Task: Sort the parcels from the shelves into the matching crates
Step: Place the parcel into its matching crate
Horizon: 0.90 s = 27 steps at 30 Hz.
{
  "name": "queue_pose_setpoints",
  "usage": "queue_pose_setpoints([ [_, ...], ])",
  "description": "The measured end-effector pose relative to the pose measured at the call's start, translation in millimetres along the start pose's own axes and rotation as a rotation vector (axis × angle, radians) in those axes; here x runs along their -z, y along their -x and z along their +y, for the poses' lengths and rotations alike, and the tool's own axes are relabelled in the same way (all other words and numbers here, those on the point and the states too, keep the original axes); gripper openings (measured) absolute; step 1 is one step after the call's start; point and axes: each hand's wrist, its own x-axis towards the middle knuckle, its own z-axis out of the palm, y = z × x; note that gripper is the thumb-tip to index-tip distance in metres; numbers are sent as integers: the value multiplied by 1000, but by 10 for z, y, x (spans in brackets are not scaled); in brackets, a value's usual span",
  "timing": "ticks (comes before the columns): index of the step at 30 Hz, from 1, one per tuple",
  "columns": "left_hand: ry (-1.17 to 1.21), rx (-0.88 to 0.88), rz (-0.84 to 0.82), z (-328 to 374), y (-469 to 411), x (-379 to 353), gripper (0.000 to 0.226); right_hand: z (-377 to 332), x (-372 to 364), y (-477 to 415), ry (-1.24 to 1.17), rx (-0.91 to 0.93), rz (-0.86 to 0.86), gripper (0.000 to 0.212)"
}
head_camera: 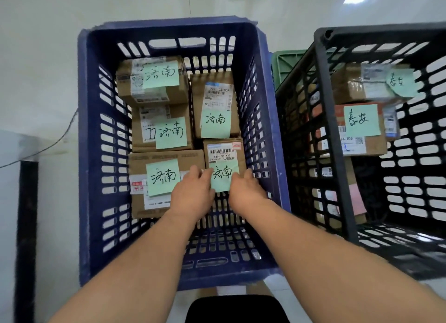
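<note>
A blue slotted crate holds several cardboard parcels, each with a green sticky note bearing handwritten characters. Both my hands reach down into it. My left hand and my right hand grip the near edge of a small parcel at the crate's right side, in front of another parcel. The note on the small parcel is partly covered by my fingers. A bigger parcel lies just left of it, touching my left hand.
A black slotted crate stands to the right, holding parcels with green notes in different characters. A green crate shows behind, between the two. A white wall is at the left, with a dark post.
</note>
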Motion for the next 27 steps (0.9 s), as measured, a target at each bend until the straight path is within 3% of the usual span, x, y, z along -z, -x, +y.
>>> queue_pose_setpoints([
  [7,54,11,47,-15,538,542,55,-168,299,744,110,175,208,49],
  [15,8,96,137,10,1454,1135,57,-436,631,1784,202,285,393,47],
  [27,17,260,321,3,2352,1634,67,-491,968,2775,318,533,609,69],
])
